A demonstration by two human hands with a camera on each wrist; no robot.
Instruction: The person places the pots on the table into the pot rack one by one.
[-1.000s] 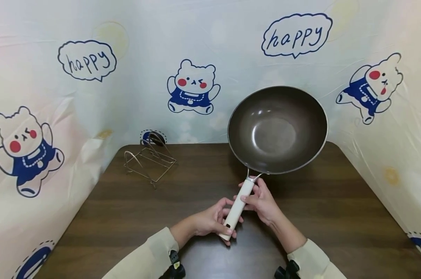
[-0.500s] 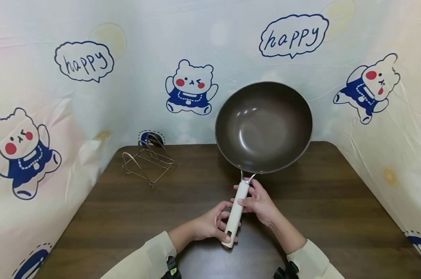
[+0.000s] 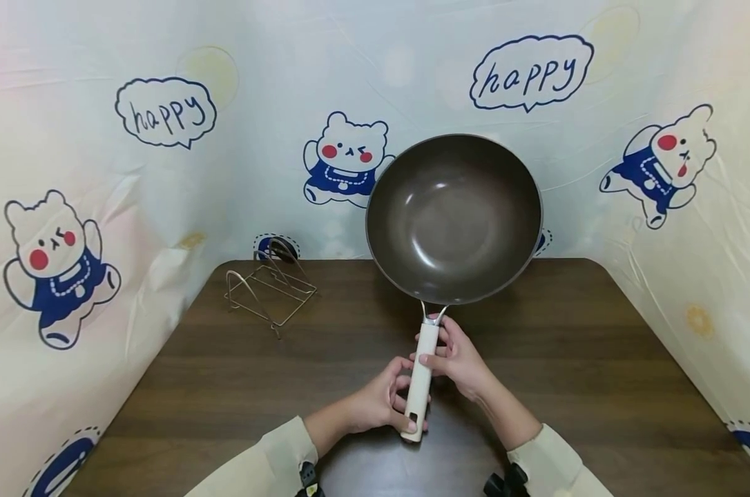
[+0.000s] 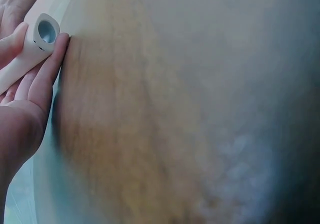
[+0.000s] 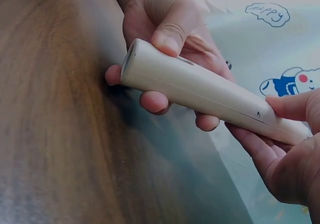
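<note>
A dark grey-brown wok (image 3: 456,221) with a white handle (image 3: 420,376) is held over the table, its hollow inside tilted toward me. My left hand (image 3: 378,399) grips the lower end of the handle, thumb on top beside the hanging hole. Higher up, close to the metal fork at the pan, my right hand (image 3: 460,359) pinches the handle between thumb and fingers. In the right wrist view the left hand's fingers wrap under the handle's end. The left wrist view shows the open butt of the handle (image 4: 46,32) between thumb and fingers.
A wire rack (image 3: 272,286) with curved end loops stands at the back left of the brown wooden table (image 3: 226,386). Behind and to both sides hangs a pale cloth (image 3: 257,138) printed with cartoon bears and "happy" bubbles.
The wok's pan has swung left and slightly upward, so its handle stands more upright in the head view. Both hands keep their grip on the handle with little movement.
</note>
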